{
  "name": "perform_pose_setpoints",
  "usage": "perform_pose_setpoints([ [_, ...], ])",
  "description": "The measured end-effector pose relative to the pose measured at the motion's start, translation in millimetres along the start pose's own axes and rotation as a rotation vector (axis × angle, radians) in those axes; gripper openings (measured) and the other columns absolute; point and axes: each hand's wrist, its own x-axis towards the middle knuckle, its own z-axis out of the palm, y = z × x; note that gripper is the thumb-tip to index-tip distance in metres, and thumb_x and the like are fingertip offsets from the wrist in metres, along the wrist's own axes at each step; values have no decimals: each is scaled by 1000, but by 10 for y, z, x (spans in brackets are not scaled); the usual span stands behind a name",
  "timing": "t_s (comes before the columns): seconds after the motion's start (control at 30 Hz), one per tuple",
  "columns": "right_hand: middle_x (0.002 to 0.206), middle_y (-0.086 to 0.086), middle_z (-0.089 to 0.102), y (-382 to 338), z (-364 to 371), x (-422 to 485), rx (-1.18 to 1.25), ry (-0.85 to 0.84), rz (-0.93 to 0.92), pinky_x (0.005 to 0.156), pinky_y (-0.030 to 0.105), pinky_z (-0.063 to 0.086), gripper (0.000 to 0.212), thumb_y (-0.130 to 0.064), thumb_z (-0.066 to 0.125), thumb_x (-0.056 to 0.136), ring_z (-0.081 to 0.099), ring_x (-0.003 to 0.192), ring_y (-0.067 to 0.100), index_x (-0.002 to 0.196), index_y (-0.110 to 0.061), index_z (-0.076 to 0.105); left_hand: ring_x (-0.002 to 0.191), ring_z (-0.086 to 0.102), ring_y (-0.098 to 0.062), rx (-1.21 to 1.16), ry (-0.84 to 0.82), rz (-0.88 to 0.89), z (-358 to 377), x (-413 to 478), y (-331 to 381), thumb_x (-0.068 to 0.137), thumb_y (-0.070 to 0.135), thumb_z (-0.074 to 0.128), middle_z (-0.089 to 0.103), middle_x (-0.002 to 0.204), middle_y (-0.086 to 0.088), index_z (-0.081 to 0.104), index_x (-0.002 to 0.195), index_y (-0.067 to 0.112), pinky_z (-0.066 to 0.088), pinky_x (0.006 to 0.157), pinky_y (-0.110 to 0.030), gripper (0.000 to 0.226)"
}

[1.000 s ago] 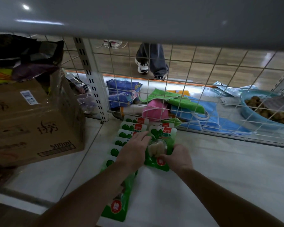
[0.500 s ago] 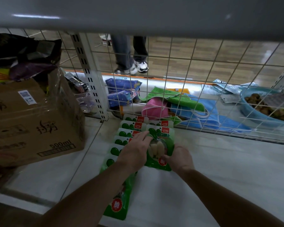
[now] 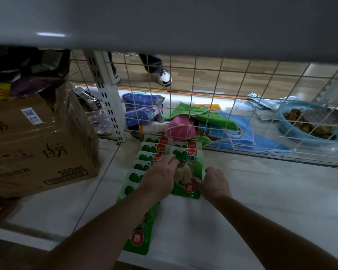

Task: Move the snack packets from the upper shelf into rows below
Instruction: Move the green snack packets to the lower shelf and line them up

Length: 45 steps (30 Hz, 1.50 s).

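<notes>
I see left hand (image 3: 160, 178) flat, fingers straight, pressing green snack packet (image 3: 186, 159) on lower shelf (image 3: 252, 201), beside overlapped packet row (image 3: 151, 150). Right hand (image 3: 213, 184) at packet's right edge; pinching or only touching, cannot tell.

The left hand (image 3: 160, 178) and its forearm cover the middle of the left packet row (image 3: 144, 149). Whether the right hand (image 3: 213, 182) grips the front packet (image 3: 183, 156) is not discernible. The cardboard box (image 3: 37, 149) is cut off at the left edge, the blue basket (image 3: 289, 129) at the right.
</notes>
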Motion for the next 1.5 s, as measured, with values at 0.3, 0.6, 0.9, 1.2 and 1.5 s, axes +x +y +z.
perform_pose_setpoints([
  [0.3, 135, 9, 56, 95, -611, -492, -170, 184, -237, 98, 32, 46, 55, -47, 54, 97, 52, 122, 21, 139, -13, 48, 144, 30, -23, 19, 17, -48, -397, -166, 381, 104, 35, 39, 35, 157, -5, 39, 149, 16, 25, 119, -40, 49],
  [0.6, 152, 6, 42, 295, -1297, -1143, -367, 261, -403, 118, 41, 30, 64, -60, 36, 98, 32, 142, 26, 149, -21, 38, 146, 24, -27, 108, 5, 36, -724, -498, 962, 101, 52, 36, 27, 160, -2, 25, 153, 27, 22, 119, -47, 58],
  [0.9, 162, 6, 25, 255, -1928, -1923, -490, 278, -436, 125, 45, 9, 69, -65, 22, 98, 15, 151, 27, 155, -27, 24, 149, 21, -30, 181, 102, 36, -1244, -916, 1486, 96, 65, 21, 23, 163, -3, 22, 156, 29, 18, 121, -51, 69],
  [1.2, 140, 11, 57, 89, -2330, -2618, -551, 386, -439, 112, 50, 38, 68, -64, 27, 95, 50, 132, 31, 141, -20, 52, 148, 25, -27, 146, 185, 59, -1874, -1369, 1845, 96, 66, 23, 30, 161, -4, 27, 155, 27, 23, 119, -50, 71],
  [1.5, 104, 4, 70, -235, -2887, -3067, -561, 544, -533, 75, 42, 55, 53, -55, 34, 95, 65, 95, 27, 115, -18, 67, 105, 55, -21, 192, 444, 278, -2685, -1589, 2075, 96, 59, 33, 62, 112, 1, 63, 114, 18, 49, 90, -39, 54],
])
